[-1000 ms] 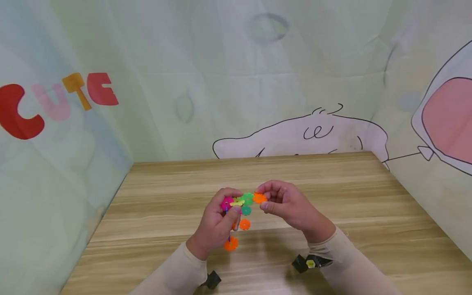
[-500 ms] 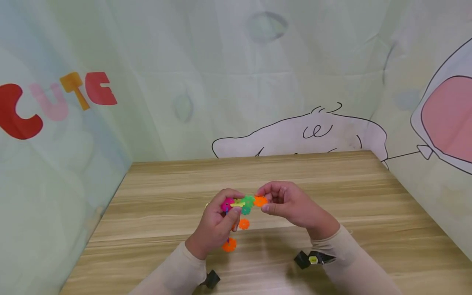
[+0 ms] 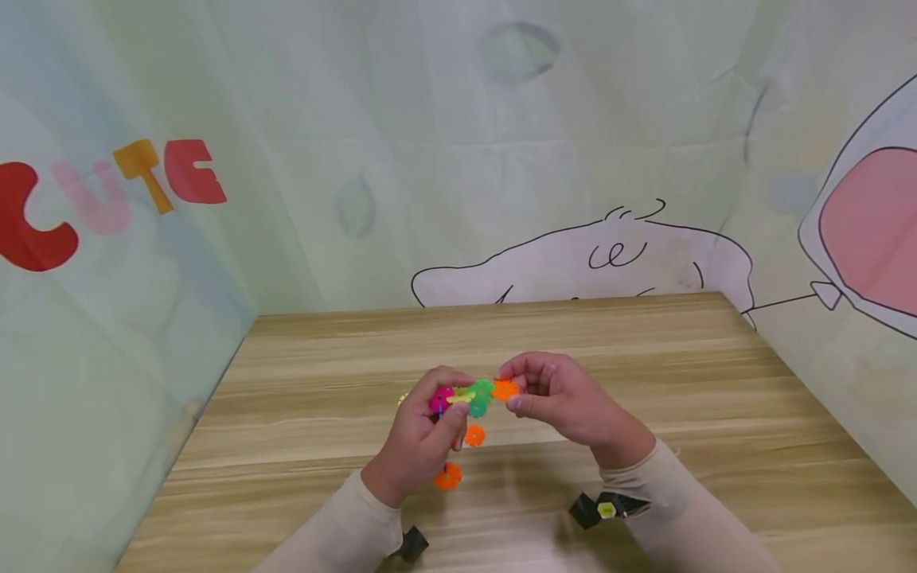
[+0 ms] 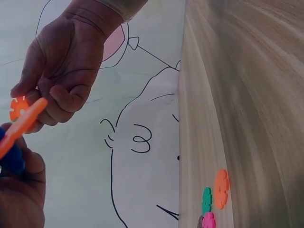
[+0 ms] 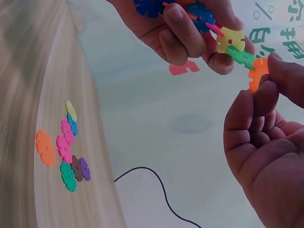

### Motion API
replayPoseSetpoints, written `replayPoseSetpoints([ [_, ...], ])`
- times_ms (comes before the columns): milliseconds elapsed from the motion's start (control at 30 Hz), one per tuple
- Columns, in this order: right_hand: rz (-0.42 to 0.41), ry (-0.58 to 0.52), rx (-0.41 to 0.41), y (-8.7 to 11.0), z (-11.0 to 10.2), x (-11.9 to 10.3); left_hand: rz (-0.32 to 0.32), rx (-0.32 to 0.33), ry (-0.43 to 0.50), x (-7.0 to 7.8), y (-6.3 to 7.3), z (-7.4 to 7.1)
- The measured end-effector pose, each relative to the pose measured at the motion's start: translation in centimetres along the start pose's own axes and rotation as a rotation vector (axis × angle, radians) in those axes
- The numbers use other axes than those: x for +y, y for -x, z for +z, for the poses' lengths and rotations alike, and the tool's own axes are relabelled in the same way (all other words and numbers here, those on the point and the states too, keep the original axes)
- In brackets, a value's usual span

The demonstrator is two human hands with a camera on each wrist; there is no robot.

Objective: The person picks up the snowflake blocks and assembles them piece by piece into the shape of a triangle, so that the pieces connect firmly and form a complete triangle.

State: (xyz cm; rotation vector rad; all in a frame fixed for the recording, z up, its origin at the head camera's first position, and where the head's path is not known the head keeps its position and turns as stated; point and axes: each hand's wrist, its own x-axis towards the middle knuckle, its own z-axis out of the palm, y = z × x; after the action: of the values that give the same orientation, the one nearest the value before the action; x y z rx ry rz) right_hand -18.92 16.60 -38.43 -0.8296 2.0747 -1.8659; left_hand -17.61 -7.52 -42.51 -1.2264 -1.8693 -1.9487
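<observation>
The person's left hand (image 3: 415,434), left of the green disc (image 3: 483,390), is gripping a chain (image 5: 208,21) of slotted discs, its thumb and fingers pressing around the pieces. Right of the green disc, the right hand (image 3: 576,406) is pinching an orange disc (image 3: 505,389) whose edge is meeting the green one. That link seems close to finished, though whether the slots are fully seated cannot be told.

Already joined, a yellow disc (image 5: 230,36), a magenta disc (image 3: 439,400), a blue disc (image 5: 204,13) and a dark blue disc (image 5: 148,7) are running leftward from the green disc. Another orange piece (image 3: 448,477) is hanging below and left of it, apparently at the chain's far end.

Below the green disc, pieces are lying loose on the table (image 3: 322,342), not yet joined: two pink discs (image 5: 64,148), plus single orange (image 5: 46,148), yellow, blue, brown, purple and teal ones. Judging by those leftovers, roughly half the visible pieces are sitting in the chain.
</observation>
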Motion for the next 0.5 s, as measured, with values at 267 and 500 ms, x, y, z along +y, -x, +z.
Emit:
replayPoseSetpoints([
  [267,-0.008,0.003,0.001,-0.12,0.29,0.26,0.036,-0.001,0.027,-0.15,-0.03,0.08],
  [500,0.005,0.008,0.011,-0.21,0.40,0.10,0.051,-0.007,0.002,-0.21,-0.14,0.06],
])
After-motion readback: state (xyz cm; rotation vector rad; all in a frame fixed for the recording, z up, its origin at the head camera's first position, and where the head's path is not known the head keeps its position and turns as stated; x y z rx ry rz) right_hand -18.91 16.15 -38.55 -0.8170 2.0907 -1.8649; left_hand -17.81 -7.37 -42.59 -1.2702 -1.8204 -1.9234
